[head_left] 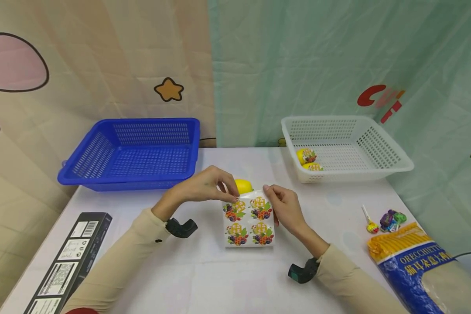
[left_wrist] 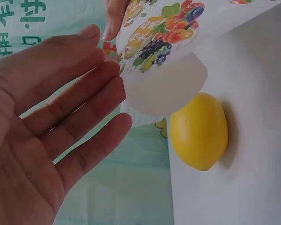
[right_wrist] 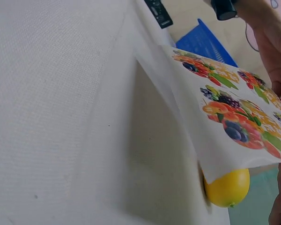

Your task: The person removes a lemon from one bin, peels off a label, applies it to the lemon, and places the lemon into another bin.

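A white sticker sheet [head_left: 249,223] with fruit-print stickers lies raised at its far edge in the middle of the table. My left hand [head_left: 231,196] pinches its upper left corner at the top-left sticker. My right hand [head_left: 272,198] holds the sheet's upper right edge. A plain yellow lemon [head_left: 243,186] sits on the table just behind the sheet. In the left wrist view, my left hand [left_wrist: 107,61] meets the sheet [left_wrist: 164,47] above the lemon [left_wrist: 199,131]. The right wrist view shows the sheet [right_wrist: 229,117] lifted over the lemon [right_wrist: 228,187].
An empty blue basket [head_left: 141,152] stands back left. A white basket [head_left: 384,163] back right holds two stickered lemons [head_left: 306,155]. A black box [head_left: 70,257] lies front left. A pasta pack [head_left: 416,266], a lollipop [head_left: 370,224] and wrapped candies [head_left: 392,218] lie on the right.
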A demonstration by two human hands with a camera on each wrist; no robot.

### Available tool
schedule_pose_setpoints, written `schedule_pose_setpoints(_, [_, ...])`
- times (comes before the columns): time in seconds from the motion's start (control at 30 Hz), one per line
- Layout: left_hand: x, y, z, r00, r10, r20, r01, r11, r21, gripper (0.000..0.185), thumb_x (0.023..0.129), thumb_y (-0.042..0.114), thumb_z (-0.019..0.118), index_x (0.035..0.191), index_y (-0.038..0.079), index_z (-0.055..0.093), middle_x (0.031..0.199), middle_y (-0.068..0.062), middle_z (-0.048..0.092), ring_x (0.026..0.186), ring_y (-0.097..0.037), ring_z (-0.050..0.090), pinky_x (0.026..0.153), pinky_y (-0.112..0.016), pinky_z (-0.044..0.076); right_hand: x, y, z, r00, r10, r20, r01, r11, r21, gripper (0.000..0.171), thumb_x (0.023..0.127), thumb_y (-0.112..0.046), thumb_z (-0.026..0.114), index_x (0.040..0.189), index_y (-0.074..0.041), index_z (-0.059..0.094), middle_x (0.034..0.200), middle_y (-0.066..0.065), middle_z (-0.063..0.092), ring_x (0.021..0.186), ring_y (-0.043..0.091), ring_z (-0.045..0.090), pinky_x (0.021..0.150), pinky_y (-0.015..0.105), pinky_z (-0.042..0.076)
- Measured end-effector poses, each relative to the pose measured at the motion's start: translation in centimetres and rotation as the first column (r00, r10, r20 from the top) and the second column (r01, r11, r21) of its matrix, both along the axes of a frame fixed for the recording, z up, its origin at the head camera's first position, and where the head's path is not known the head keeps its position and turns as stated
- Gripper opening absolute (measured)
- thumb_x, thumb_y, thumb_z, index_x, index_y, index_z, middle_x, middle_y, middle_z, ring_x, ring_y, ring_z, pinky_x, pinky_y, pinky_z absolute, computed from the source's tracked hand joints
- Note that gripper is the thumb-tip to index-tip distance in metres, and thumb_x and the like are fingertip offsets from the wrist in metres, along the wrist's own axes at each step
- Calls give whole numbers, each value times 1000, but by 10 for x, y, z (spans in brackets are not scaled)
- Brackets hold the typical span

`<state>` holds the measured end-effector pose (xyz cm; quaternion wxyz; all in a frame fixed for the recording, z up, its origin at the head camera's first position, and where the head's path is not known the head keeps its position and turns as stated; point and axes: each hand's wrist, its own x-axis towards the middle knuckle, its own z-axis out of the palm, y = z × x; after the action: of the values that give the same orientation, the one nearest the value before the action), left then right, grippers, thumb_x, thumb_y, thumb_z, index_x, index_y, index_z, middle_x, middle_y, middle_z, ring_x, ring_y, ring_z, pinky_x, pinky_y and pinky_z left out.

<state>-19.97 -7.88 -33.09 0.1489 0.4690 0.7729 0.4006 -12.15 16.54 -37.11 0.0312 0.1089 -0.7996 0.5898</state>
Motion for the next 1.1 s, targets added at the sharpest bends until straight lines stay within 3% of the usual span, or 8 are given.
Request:
schedule_pose_setpoints(0.2, [1,6,-3,999,5,-49,-8,999,-44,9,84,10,78,93,8,78,89,5,70,84,-11,62,78,-31,57,1,-1,0,999,-40,-10,40,999,-2,32,105,-17,48,87,6,62,57,14,58,29,19,43,29,37,40])
schedule_pose_setpoints(0.3, [1,8,-4,997,15,-78,-21,998,-67,11,84,10,78,95,8,78,90,4,69,85,-11,62,78,-30,57,0,-1,1,999,-54,-3,54,998,-10,35,105,-17,47,86,9,61,57,17,57,31,13,43,29,36,40])
schedule_pose_setpoints(0.5, [1,10,-5,991,43,-125,-54,995,-87,15,85,10,77,100,7,77,93,2,65,88,-12,61,79,-26,56,-8,4,-14,998,-63,29,64,996,-56,38,106,-21,45,83,6,58,57,15,56,32,14,44,30,39,39])
schedule_pose_setpoints(0.63, [2,10,-5,989,55,-138,-68,994,-87,15,85,9,77,100,7,77,92,3,64,87,-13,61,80,-33,57,-15,8,-30,997,-62,43,65,993,-93,44,106,-28,45,85,9,56,56,17,56,30,18,44,29,46,37])
schedule_pose_setpoints(0.77, [3,10,-6,988,60,-143,-73,993,-89,13,85,9,77,98,7,78,89,4,64,85,-12,61,81,-41,57,-16,9,-34,995,-96,10,96,992,-82,50,105,-34,48,84,11,57,58,13,56,40,14,47,33,31,37])
schedule_pose_setpoints(0.87, [3,11,-7,988,56,-145,-69,994,-89,11,85,9,77,96,8,78,88,5,64,84,-11,61,80,-37,56,-17,9,-36,993,-117,-11,116,991,-66,50,104,-35,48,83,9,59,59,9,55,46,13,48,38,23,35])
schedule_pose_setpoints(1.1, [3,14,-5,989,52,-138,-60,996,-60,5,85,9,77,90,9,75,88,5,66,83,-10,61,76,-28,55,-17,10,-36,993,-116,-17,115,992,-42,45,104,-37,48,80,-2,61,59,6,58,47,14,50,38,24,37])
